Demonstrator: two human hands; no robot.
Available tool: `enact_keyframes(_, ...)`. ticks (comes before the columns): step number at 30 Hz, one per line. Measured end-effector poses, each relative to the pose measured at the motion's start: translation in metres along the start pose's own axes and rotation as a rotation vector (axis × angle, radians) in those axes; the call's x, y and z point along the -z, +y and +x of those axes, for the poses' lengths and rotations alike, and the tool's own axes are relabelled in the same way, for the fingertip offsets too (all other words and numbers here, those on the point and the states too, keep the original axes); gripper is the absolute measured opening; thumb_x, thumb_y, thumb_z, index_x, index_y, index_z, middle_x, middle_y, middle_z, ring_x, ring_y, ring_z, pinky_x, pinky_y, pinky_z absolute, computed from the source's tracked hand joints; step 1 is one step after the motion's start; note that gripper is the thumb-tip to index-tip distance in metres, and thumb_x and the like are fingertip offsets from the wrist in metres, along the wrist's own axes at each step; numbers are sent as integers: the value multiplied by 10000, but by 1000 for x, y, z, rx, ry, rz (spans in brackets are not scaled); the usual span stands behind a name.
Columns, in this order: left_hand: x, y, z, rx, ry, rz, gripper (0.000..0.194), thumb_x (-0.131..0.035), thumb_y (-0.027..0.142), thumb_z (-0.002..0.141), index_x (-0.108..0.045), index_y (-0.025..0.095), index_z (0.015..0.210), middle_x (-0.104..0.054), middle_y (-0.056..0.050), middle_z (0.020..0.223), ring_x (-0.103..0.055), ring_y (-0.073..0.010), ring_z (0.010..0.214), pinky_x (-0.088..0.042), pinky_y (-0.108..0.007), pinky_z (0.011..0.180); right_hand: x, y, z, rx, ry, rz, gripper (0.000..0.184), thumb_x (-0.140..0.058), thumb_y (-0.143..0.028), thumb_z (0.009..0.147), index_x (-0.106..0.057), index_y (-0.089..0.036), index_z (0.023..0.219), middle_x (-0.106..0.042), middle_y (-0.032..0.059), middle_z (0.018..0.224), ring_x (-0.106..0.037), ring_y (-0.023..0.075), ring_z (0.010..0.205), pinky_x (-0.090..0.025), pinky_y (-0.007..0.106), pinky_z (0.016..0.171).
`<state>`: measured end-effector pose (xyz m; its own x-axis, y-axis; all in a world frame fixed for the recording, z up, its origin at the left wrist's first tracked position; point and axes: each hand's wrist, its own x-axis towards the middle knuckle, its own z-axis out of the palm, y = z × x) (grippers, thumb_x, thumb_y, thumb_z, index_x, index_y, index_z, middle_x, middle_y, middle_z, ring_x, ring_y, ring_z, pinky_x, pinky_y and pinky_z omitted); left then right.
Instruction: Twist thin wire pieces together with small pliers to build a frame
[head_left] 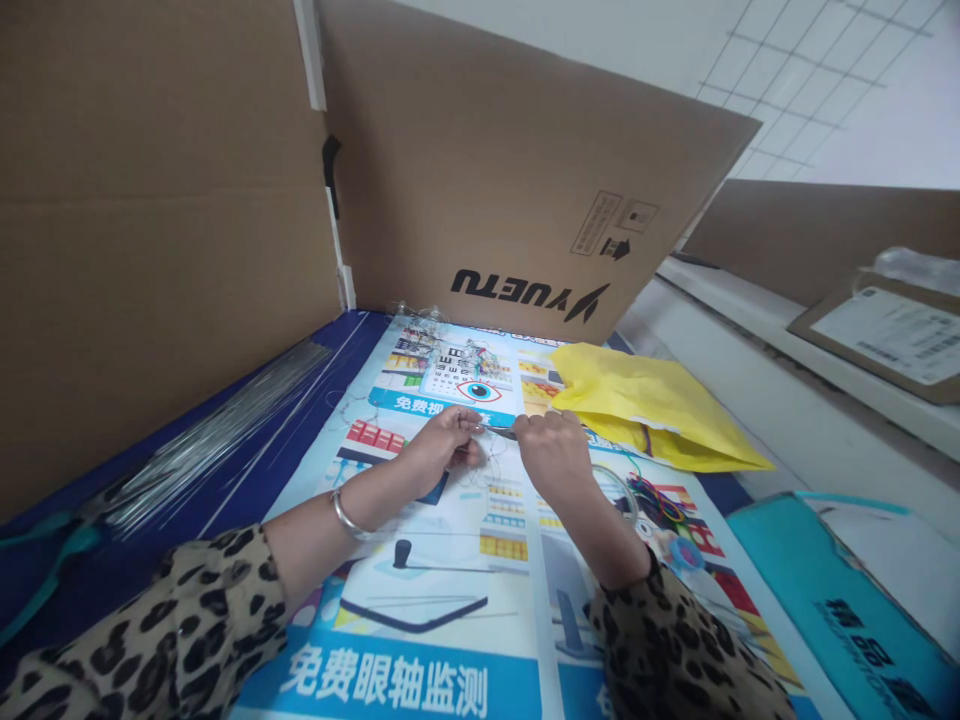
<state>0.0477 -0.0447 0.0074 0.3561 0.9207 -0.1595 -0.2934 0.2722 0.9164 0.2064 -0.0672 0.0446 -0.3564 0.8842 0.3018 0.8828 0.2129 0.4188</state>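
My left hand (pixel 444 442) is closed in a pinch above the printed poster sheet (pixel 517 620), a bangle on its wrist. A thin wire seems to run from its fingertips, too fine to follow. My right hand (pixel 556 452) is wrapped round a slim metal tool (pixel 504 432), whose tip points left towards the left fingertips. The grip hides most of the tool, so its exact kind does not show. Fine wire loops (pixel 491 465) hang just below the tip, between both hands.
Thin metal wires (pixel 232 430) lie bundled at left, beside a teal-handled cutting tool (pixel 67 545). Tangled wire (pixel 427 330) lies at the back. A yellow bag (pixel 652 400), coloured cords (pixel 664 500) and a teal box (pixel 832 600) are at right. Cardboard walls (pixel 525 170) stand behind.
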Motion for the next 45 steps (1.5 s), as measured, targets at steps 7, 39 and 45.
enact_keyframes(7,-1,3,-2,-35,-13,50,288,-420,50,615,-468,173,871,-494,35,504,-483,-82,422,-353,-188,457,5,3,2,-14,-101,68,160,-444,-135,760,-593,-155,707,-625,84,655,-550,185,650,-260,313,632)
enact_keyframes(39,-1,4,-1,-21,-22,122,283,-402,36,615,-473,171,854,-513,28,513,-469,-76,430,-365,-181,461,-4,3,4,-41,-172,50,191,-430,-183,776,-620,-179,784,-638,79,691,-565,172,639,-284,272,575)
enact_keyframes(45,0,3,-1,-77,-36,248,246,-404,62,660,-497,175,857,-501,34,538,-478,-75,450,-363,-170,447,5,5,6,-101,-266,83,211,-434,-219,779,-632,-202,849,-657,75,768,-588,160,709,-330,242,609)
